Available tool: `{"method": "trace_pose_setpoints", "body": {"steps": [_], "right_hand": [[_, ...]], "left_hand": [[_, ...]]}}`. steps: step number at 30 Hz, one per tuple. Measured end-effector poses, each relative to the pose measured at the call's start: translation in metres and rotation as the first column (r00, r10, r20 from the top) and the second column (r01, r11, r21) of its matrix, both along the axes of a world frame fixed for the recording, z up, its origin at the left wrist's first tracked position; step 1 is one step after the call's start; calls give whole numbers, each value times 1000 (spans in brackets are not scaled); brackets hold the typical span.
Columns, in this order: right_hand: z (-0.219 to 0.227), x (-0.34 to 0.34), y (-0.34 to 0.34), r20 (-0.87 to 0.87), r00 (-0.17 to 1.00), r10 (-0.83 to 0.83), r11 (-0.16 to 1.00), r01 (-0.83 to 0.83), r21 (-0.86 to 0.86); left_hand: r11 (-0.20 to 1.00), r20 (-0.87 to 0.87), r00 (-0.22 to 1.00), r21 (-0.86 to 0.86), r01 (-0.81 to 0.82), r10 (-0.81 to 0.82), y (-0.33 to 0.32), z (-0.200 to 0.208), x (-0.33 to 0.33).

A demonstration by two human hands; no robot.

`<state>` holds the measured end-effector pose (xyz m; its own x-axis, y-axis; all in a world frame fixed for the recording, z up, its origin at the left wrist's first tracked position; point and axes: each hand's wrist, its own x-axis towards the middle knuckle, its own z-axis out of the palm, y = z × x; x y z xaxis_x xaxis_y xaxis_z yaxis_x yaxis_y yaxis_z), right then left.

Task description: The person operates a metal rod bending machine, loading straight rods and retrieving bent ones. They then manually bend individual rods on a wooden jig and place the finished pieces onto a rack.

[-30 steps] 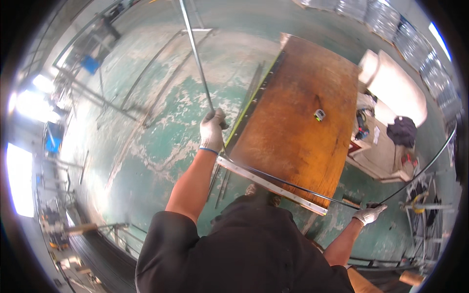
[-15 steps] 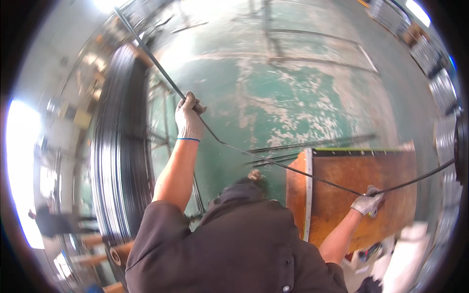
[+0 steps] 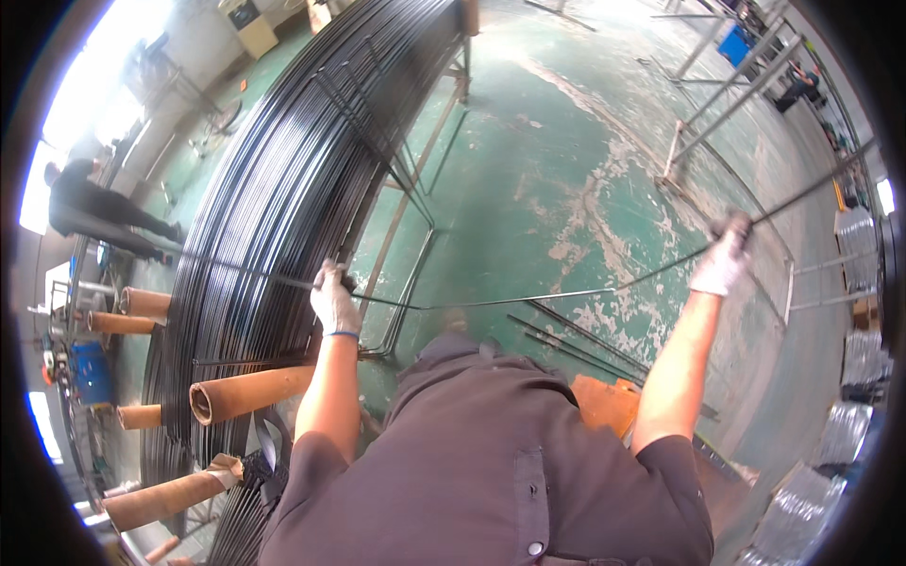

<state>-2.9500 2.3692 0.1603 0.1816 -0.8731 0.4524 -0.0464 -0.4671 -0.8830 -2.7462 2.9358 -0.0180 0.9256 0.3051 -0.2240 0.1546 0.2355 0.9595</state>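
A long, thin, black strip (image 3: 528,301) runs crosswise in front of me, sagging slightly between my two gloved hands. My left hand (image 3: 333,300) is closed around it beside a large stack of black strips (image 3: 283,160). On the other side, my right hand (image 3: 725,257) grips the same strip farther forward, over the floor. Beyond that hand the strip rises toward the right rim. Past the left hand it crosses in front of the stack, blurred. Both gloves are pale, and the left one has a blue cuff edge.
Brown cardboard tubes (image 3: 255,392) jut out at the left by the stack. Several loose strips (image 3: 576,344) lie on the worn green floor (image 3: 510,208) near an orange-brown board (image 3: 604,404). Metal frames (image 3: 727,104) stand far right. A person (image 3: 104,208) is at the far left.
The view has swung left, bringing the stack closer to the middle. My right hand has moved up and forward from over the brown board; my left is lower. Both still hold the strip.
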Motion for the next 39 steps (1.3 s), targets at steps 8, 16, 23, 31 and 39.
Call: {"method": "trace_pose_setpoints", "body": {"steps": [8, 16, 23, 31, 39], "right_hand": [[-143, 285, 97, -231, 816, 529, 843, -474, 256], [-196, 478, 204, -319, 435, 842, 537, -727, 428], [-227, 592, 268, -126, 105, 986, 155, -849, 505], [-199, 673, 330, -71, -178, 981, -115, -842, 528], [-197, 624, 348, -93, 73, 993, 112, -820, 561]], "left_hand": [[877, -146, 865, 56, -478, 481, 125, -72, -9], [670, -183, 645, 195, -716, 742, 166, -70, -13], [466, -94, 459, 266, -844, 884, 220, -42, -5], [490, -269, 411, 446, -749, 871, 257, -64, -8], [359, -189, 308, 390, -848, 933, 279, -104, -45]]}}
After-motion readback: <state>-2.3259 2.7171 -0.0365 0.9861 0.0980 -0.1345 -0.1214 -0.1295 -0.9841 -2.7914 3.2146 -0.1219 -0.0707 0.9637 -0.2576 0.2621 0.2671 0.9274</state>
